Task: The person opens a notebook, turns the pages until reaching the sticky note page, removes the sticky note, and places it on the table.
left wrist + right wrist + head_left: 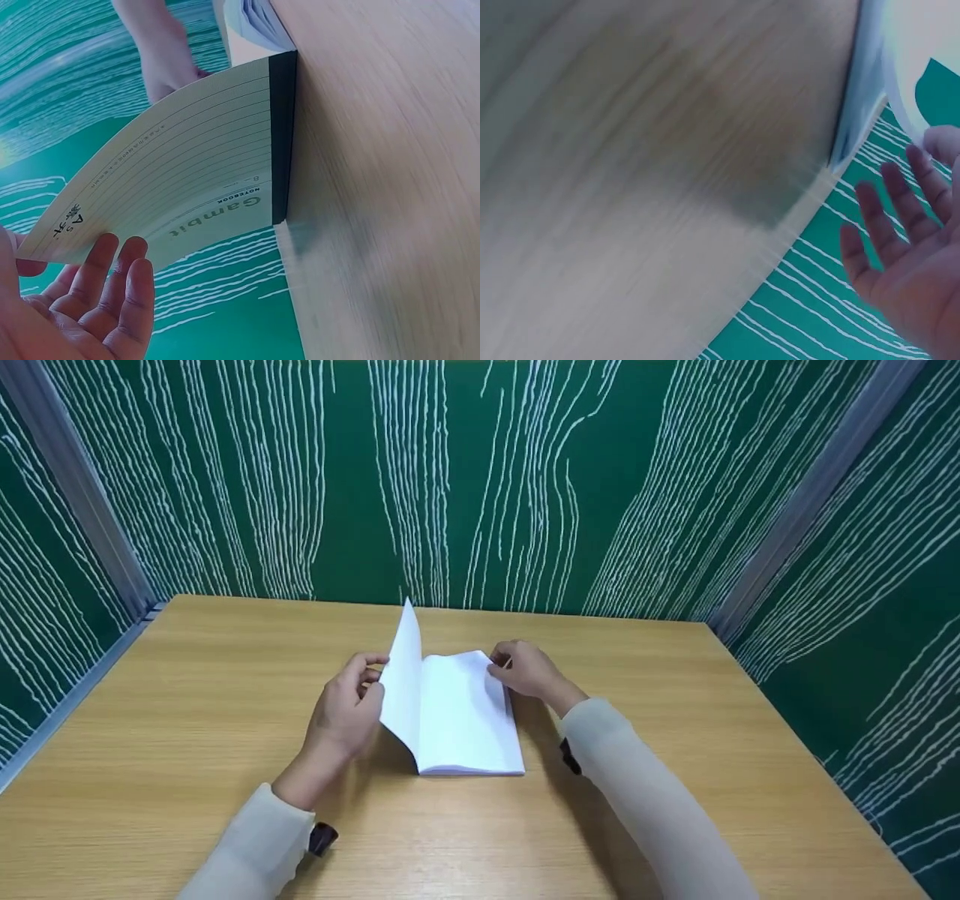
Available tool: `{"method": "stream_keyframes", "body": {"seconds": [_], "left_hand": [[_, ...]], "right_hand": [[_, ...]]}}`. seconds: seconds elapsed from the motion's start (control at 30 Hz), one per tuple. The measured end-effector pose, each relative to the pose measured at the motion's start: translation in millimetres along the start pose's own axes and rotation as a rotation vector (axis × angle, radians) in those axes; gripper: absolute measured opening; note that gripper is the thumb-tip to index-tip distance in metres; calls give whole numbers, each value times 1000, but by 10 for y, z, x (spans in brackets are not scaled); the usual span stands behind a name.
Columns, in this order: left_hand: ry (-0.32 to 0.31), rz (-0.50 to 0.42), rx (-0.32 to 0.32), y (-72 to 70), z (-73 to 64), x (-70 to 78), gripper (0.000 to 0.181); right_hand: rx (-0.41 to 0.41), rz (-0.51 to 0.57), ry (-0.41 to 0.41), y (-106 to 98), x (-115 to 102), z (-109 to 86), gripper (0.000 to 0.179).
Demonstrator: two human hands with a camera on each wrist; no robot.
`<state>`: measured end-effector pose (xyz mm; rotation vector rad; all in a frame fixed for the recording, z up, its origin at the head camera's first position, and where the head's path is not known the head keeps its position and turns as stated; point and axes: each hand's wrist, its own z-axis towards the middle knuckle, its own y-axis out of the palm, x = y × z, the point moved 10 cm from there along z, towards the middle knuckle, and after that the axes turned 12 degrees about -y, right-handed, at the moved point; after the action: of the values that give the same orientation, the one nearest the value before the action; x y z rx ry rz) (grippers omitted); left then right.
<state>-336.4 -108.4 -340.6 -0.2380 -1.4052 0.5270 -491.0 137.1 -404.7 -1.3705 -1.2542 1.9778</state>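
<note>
A notebook lies on the wooden table, its white pages facing up and its front cover raised nearly upright at the left. The left hand pinches the outer edge of that cover. In the left wrist view the cover's outside shows "Gambit", "NOTEBOOK", printed lines and a dark spine strip. At the far right corner of the pages, the right hand pinches a page between thumb and finger. The right wrist view shows the page curving up at the thumb, the other fingers spread.
The wooden table extends around the notebook on all sides. Green panels with wavy white lines stand behind it and at both sides, joined by grey posts. Both forearms wear light sleeves with dark devices at the wrists.
</note>
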Motion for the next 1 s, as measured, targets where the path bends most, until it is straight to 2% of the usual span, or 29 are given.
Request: {"method": "stream_keyframes", "body": {"seconds": [0.2,0.63,1.0], "left_hand": [[-2,-5,1,6,10,1,33],[-13,-21,-2,32,2,-27,35],[-9,-49,0,35,3,-31,35]], "right_hand": [[-49,40,-126,29,-220,7,20],[-90,138,-166,102,-460,-53,29],[-101,5,-305,192,-818,-82,36]]}}
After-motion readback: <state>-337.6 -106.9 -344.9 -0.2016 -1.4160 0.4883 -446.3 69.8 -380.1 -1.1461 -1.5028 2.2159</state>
